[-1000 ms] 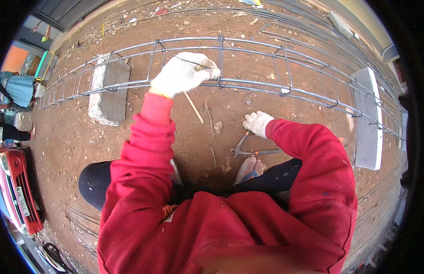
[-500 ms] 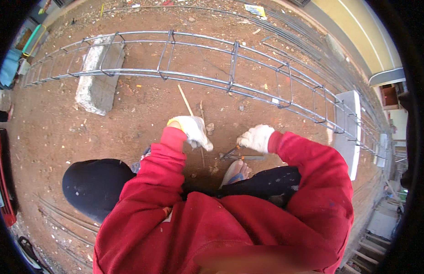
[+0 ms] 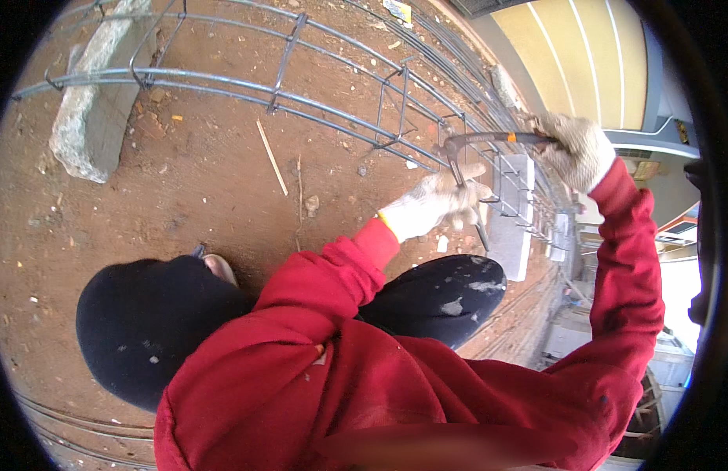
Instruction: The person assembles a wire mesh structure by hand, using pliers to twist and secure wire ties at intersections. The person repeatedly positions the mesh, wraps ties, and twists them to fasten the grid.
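Both my hands wear whitish work gloves. A pair of pincers [image 3: 493, 138] with dark handles and an orange band hangs in front of the rebar cage [image 3: 340, 118], its handles spread wide. My right hand [image 3: 572, 149], raised higher and to the right, grips the end of one handle. The fingers of my left hand [image 3: 430, 202] are curled around the other handle, whose lower end shows below them. The pincers' head lies just above my left hand, overlapping the cage's near bars in the picture; I cannot tell whether it touches them.
A rough concrete block [image 3: 93, 118] supports the cage at left; a pale block [image 3: 511, 224] stands under it at right. Loose rebar rods [image 3: 450, 67] lie beyond, beside a yellow wall [image 3: 572, 59]. A thin wooden stick [image 3: 271, 157] lies on the dirt.
Both hands have risen from near the ground and moved right toward the cage. The pincers, earlier low by my foot, are now up and spread between both hands. My view has turned right.
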Tool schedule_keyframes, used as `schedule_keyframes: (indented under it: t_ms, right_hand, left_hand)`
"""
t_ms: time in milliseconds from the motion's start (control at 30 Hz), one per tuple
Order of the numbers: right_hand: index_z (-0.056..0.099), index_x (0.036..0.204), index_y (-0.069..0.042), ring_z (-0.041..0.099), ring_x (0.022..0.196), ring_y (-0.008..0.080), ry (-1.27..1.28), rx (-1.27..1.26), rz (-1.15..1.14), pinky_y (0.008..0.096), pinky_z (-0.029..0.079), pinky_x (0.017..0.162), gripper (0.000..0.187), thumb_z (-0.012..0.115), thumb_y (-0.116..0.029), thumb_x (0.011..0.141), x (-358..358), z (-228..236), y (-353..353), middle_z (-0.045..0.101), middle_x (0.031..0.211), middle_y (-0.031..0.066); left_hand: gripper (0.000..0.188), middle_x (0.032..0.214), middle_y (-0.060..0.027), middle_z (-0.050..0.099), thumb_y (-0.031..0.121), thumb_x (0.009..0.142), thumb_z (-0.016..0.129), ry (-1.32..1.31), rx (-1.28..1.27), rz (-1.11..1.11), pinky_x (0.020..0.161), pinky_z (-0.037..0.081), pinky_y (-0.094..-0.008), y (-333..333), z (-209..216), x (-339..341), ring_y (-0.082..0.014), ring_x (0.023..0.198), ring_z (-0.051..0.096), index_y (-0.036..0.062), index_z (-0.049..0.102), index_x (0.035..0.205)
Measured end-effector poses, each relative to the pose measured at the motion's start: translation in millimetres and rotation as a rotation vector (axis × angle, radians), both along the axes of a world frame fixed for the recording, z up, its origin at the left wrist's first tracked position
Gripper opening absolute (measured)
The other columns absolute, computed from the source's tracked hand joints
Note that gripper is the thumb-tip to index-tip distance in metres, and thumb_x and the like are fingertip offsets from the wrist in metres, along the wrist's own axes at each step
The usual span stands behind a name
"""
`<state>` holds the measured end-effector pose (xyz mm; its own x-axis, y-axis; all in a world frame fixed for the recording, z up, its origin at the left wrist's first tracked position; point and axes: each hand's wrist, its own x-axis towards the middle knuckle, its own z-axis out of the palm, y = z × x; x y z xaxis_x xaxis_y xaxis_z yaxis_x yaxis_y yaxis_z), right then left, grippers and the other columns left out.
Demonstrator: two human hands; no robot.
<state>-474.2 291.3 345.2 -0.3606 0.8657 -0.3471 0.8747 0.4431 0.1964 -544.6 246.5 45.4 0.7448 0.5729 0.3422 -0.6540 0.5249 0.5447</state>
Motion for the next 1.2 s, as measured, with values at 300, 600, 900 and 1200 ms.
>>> schedule_keyframes:
  t_ms: [300,600,900,1200]
  right_hand:
    - [0.064,0.119,-0.007,0.065,0.093,0.037,-0.291,-0.112,0.234,0.0417,0.053,0.081,0.039,0.069,-0.014,0.08,-20,-12,65,0.068,0.103,0.0177]
    - [0.063,0.121,-0.008,0.064,0.091,0.0367,-0.249,-0.133,0.4,0.0415,0.052,0.082,0.038,0.065,-0.011,0.083,-29,-25,77,0.067,0.102,0.0164]
    - [0.058,0.128,-0.007,0.06,0.106,0.0397,-0.403,-0.099,0.447,0.0477,0.047,0.092,0.054,0.069,-0.027,0.079,-56,-27,50,0.063,0.119,0.0187]
    - [0.038,0.145,-0.006,0.053,0.114,0.0319,-1.099,-0.077,0.372,0.0523,0.038,0.1,0.081,0.069,-0.031,0.075,-110,-37,-8,0.046,0.138,0.0177]
  left_hand:
    - [0.04,0.109,-0.0143,0.07,0.038,0.1,0.051,-0.17,-0.609,-0.014,0.06,0.056,-0.0299,-6,46,-1,-0.0195,0.078,0.07,0.0053,0.062,0.12]
    - [0.04,0.104,-0.0144,0.07,0.04,0.1,0.05,-0.319,-0.792,-0.005,0.07,0.059,-0.0341,-7,51,7,-0.0233,0.08,0.069,0.0051,0.062,0.115]
    - [0.037,0.108,-0.0156,0.066,0.024,0.1,0.055,-0.38,-0.755,0.137,0.081,0.056,-0.0307,-9,70,0,-0.0207,0.088,0.066,-0.0005,0.049,0.127]
    - [0.04,0.11,-0.0136,0.064,0.009,0.097,0.056,-0.501,-0.691,0.301,0.087,0.052,-0.0307,-17,82,4,-0.0201,0.1,0.064,-0.0038,0.04,0.131]
